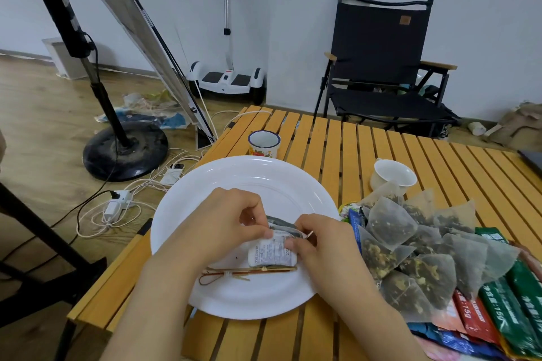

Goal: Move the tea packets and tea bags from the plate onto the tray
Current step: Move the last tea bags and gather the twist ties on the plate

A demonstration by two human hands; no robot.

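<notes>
Here, a white plate (205, 190) sits near the slatted table's (337, 143) left edge. Above the plate, the left hand (223, 223) and right hand (319, 240) each pinch a small white tea packet (271, 252) between curled fingers. Toward the right edge, pyramid tea bags (416, 246) lie heaped over coloured packets (504, 311).

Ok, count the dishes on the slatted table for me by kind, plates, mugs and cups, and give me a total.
White plate: 1
Enamel mug: 1
White cup: 1
Total: 3
</notes>
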